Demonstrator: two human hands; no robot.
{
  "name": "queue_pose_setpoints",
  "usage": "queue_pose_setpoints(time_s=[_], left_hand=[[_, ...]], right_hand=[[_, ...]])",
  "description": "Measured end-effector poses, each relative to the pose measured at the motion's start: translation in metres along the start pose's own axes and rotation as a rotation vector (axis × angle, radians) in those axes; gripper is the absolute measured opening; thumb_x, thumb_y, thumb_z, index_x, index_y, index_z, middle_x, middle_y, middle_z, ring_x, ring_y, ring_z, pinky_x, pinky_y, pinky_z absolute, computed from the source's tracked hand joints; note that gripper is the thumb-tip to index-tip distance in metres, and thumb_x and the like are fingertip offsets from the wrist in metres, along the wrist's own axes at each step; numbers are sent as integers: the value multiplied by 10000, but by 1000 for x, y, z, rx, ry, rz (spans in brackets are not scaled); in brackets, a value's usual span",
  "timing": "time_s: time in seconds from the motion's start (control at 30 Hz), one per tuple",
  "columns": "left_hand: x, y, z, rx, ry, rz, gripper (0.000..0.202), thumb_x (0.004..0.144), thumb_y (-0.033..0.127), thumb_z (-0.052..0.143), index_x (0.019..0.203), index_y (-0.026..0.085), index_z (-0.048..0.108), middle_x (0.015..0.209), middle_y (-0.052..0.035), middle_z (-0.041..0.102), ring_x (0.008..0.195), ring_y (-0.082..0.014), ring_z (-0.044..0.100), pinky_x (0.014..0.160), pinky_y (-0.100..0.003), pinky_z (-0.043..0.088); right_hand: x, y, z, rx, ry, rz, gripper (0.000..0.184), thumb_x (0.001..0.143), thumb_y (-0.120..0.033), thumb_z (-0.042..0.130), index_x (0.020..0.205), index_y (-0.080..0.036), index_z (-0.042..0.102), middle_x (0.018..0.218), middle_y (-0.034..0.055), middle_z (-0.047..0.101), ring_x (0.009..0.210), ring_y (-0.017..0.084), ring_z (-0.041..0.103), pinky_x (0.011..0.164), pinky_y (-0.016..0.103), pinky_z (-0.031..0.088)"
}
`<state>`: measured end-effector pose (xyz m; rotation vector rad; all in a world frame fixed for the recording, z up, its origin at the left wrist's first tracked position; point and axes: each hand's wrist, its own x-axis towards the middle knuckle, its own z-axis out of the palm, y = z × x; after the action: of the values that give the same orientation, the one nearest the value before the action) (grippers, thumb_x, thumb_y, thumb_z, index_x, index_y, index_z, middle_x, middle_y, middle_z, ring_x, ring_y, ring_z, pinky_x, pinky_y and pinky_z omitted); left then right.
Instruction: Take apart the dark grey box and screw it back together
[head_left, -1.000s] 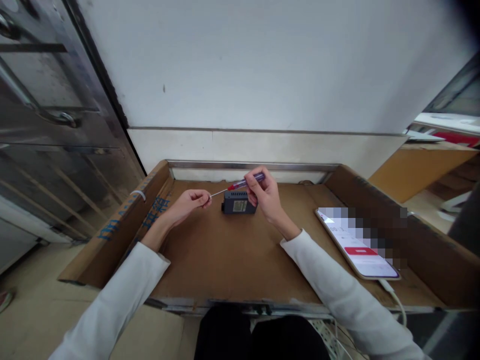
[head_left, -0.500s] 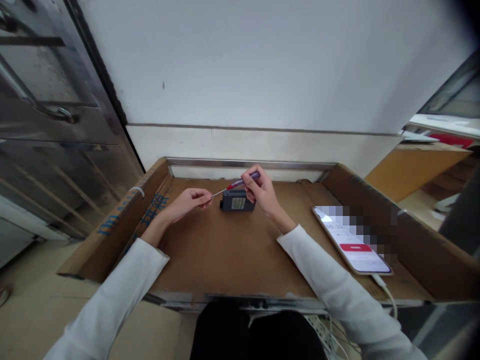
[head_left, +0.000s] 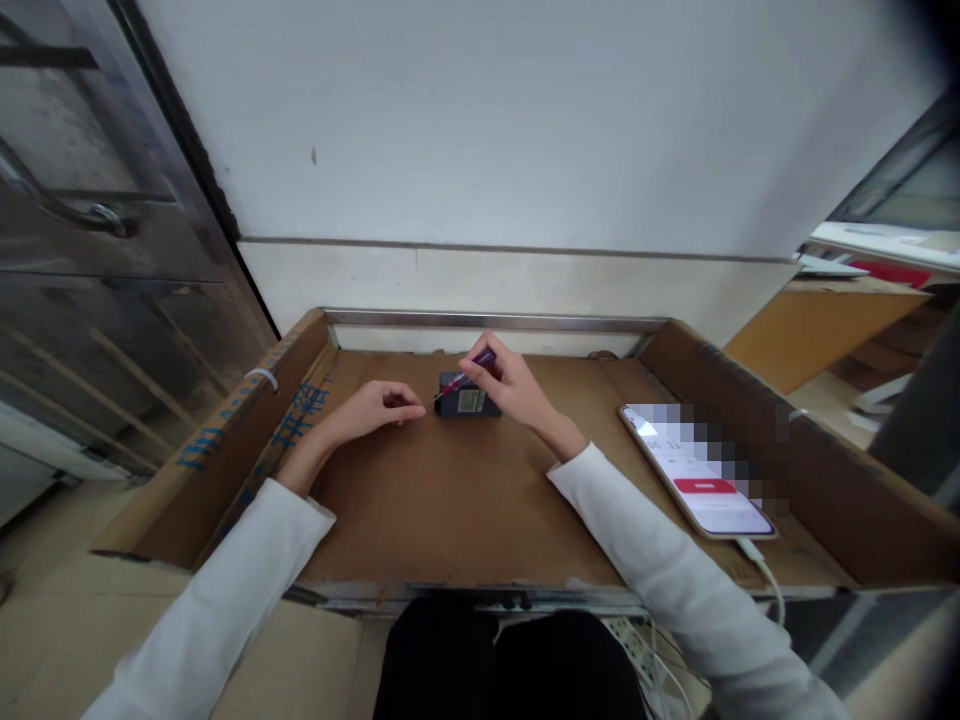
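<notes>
My right hand (head_left: 510, 383) is wrapped round the red and purple handle of a screwdriver (head_left: 459, 381). The thin shaft slants down to the left, in front of a small dark box (head_left: 491, 404) with a pale label. My left hand (head_left: 382, 408) is just left of the screwdriver's tip, thumb and forefinger bent together in a pinch. Whatever lies between those fingertips is too small to make out. The dark box stands on the cardboard (head_left: 480, 500), its right end partly behind my right hand.
A lit phone (head_left: 705, 487) with a white cable (head_left: 769, 580) lies on the right of the cardboard. Raised cardboard flaps (head_left: 217, 440) edge both sides. A white wall (head_left: 480, 130) stands behind, a metal door (head_left: 90, 220) on the left. A power strip (head_left: 637, 650) shows below the edge.
The screwdriver's shaft has left the left fingertips and tilted more steeply downward, its tip now before the box's left end. My right hand has moved slightly left. The view has shifted a little.
</notes>
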<state>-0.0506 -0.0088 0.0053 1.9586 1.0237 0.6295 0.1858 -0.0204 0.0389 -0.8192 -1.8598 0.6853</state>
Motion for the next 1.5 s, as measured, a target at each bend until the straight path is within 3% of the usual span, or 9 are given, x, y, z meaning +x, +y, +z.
queue_pose_setpoints(time_s=[0.2,0.47,0.63,0.83,1.1,1.5], left_hand=[[-1,1,0,-17,-22,-21,317,752,466,675,800,153,658,669,-14,632,630,-138,574,616,-257,437],[-1,1,2,-263,-34,-27,276,731,391,724,752,149,594,738,-19,663,679,-119,600,705,-274,470],[-2,0,-2,-319,43,1,284,749,385,721,727,148,567,735,-4,633,652,-96,558,659,-249,445],[-1,3,-2,-443,3,-11,284,727,365,748,790,152,572,752,6,606,661,-86,541,646,-232,434],[5,1,2,-554,6,-11,339,688,366,791,804,145,562,706,23,578,628,-70,522,604,-200,415],[7,1,8,-666,125,28,365,669,370,818,823,141,580,686,17,601,589,-57,518,571,-177,411]], right_hand=[[0,-2,0,-9,-52,-43,257,867,-434,559,813,-199,467,664,-35,542,535,71,425,522,222,343],[1,-3,0,46,-12,-26,259,855,-437,573,807,-200,480,649,-43,504,529,73,405,510,223,327],[2,-2,-3,181,14,13,284,846,-465,580,800,-210,463,605,-63,438,489,58,364,461,206,286],[2,-2,-4,245,28,27,288,835,-460,599,789,-212,460,583,-72,426,457,45,333,422,192,262],[2,-2,-3,256,44,18,301,823,-463,614,791,-208,459,601,-68,437,460,41,348,410,178,270],[1,-4,-1,281,74,-22,278,833,-448,607,836,-208,468,647,-59,464,501,41,415,442,170,331]])
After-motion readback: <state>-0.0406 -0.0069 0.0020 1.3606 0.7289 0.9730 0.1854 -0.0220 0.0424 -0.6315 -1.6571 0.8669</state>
